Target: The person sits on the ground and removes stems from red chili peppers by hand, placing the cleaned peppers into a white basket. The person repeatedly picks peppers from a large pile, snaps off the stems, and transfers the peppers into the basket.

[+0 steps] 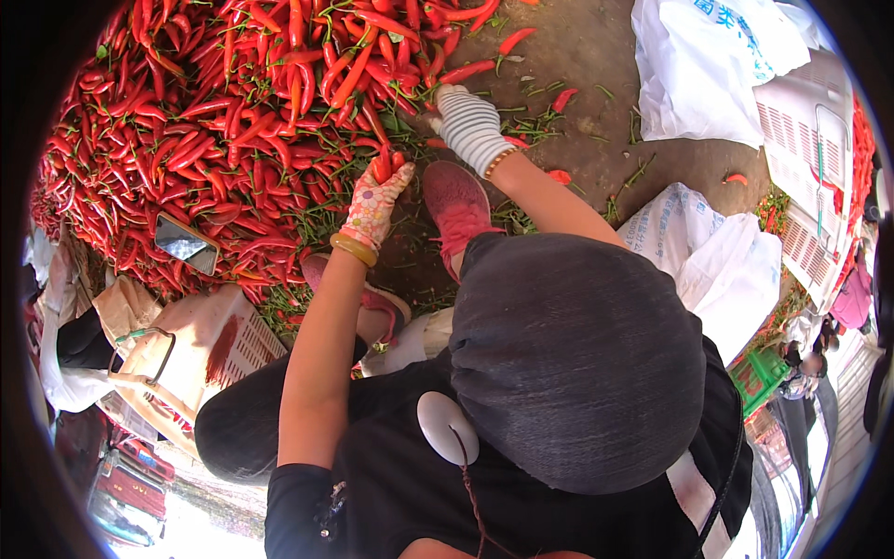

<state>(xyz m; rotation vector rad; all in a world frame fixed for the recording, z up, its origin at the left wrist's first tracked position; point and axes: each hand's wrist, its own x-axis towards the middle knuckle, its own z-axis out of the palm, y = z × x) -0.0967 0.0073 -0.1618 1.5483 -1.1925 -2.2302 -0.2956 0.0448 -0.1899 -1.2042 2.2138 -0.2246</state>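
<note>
My left hand (pixel 374 202), in a floral-patterned glove, grips a few red chili peppers (pixel 383 166) that stick up past the thumb and fingers. My right hand (pixel 469 127) wears a grey-and-white striped glove and reaches to the right edge of a large heap of red chilies (pixel 202 133). Its thumb and forefinger point at the heap; whether anything is pinched there is unclear. Green stems (pixel 534 126) and a few loose chilies lie on the ground beside this hand. Between my forearms is a pink shoe (pixel 457 202) on my foot.
A smartphone (pixel 187 243) lies on the heap. At the left stands a pale plastic crate (pixel 237 342) with a metal handle. White plastic bags (pixel 698 77) bearing writing and light crates (pixel 803 119) are on the right. Beyond a green crate (pixel 758 381) a person is visible.
</note>
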